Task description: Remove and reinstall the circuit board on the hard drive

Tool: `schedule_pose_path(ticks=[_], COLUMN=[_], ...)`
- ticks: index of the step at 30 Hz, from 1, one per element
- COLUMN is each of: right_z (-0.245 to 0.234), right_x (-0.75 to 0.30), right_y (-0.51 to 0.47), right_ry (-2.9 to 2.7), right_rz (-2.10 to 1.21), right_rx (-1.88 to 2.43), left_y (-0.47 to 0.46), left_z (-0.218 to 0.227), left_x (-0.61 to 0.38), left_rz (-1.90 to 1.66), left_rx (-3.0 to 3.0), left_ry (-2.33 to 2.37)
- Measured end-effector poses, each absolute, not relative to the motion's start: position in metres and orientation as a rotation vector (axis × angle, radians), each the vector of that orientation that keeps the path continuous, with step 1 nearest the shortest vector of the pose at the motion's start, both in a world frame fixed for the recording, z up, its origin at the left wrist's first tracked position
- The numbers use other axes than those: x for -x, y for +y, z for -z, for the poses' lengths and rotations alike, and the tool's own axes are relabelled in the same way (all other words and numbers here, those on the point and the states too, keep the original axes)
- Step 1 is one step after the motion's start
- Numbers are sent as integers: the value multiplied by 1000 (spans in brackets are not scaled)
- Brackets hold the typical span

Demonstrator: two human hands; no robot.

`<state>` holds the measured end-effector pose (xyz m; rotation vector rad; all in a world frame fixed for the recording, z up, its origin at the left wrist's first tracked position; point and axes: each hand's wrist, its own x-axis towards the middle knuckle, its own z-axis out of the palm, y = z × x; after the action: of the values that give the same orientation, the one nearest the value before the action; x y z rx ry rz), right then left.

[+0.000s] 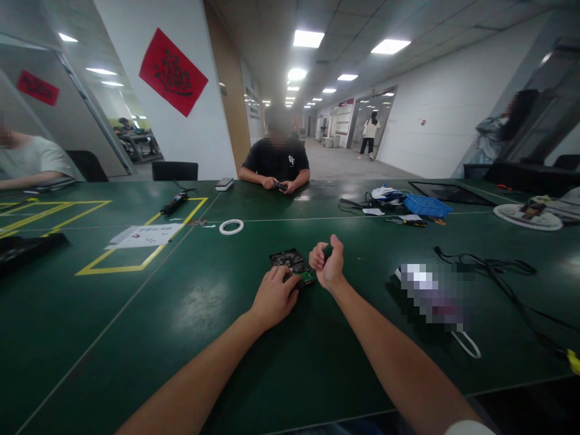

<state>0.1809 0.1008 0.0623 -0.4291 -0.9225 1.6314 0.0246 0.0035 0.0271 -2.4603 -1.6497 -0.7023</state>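
A hard drive point(292, 264) with a dark metal casing and a strip of green circuit board lies on the green table in front of me. My left hand point(276, 290) grips its near left side, fingers bent over the edge and covering part of it. Just right of the drive, my right hand point(330, 263) is raised a little, wrapped in a fist with the thumb up. Inside that fist is a dark handle point(327, 251); the rest of the tool is hidden, so its kind does not show.
A blurred-out device point(430, 296) with a white strap and black cables point(493, 272) lie at right. Farther off are a blue basket point(426, 205), pliers point(410, 222) and a white fan grille point(528, 216). A tape roll point(231, 227) and paper point(145, 235) lie left. A person point(276, 160) sits opposite.
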Motion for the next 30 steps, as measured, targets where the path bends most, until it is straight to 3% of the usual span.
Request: schedule_pose_path(ticks=[30], right_z=[-56], right_x=[-180], right_y=[100], right_ry=[-984], right_rz=[-1561], right_rx=[473], left_y=[6], left_z=[-21], left_x=[-23], left_rz=[705], left_rx=[2476], left_ry=[-1642])
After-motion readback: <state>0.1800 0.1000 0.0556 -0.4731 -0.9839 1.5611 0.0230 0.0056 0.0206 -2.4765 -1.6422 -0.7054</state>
